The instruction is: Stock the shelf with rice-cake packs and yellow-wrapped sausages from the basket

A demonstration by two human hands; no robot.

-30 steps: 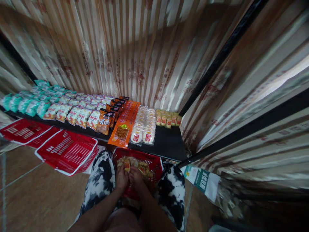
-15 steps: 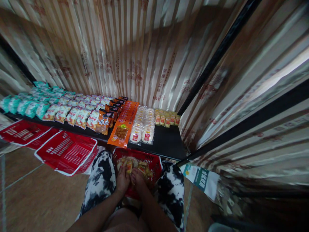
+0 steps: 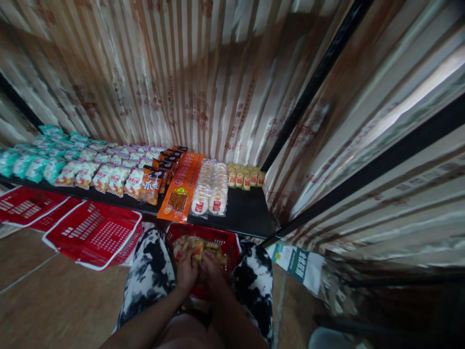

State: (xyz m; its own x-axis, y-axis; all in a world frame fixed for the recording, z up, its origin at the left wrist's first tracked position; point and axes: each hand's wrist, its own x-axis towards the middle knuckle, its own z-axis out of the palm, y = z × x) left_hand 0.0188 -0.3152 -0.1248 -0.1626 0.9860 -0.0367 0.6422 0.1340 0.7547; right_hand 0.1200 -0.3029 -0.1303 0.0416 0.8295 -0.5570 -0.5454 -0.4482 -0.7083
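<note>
My left hand and my right hand are close together over a red plastic basket between my knees. Their fingers are closed around a small yellow snack packet with a red and yellow label. More clear-wrapped packets lie in the basket around my fingers. Similar small yellow packets stand in rows at the right end of the black shelf. Beside them are rows of round white crackers in clear wrap. My fingers partly hide the held packet.
Orange snack bags, white bags and green bags fill the shelf leftward. Red baskets sit under its left part. A black metal post rises at the right before a striped curtain. A printed plastic bag lies on the right.
The view has shifted slightly, so the shelf goods appear a little further left. Both hands stay over the basket, with the fingers moved slightly around the yellow packet.
</note>
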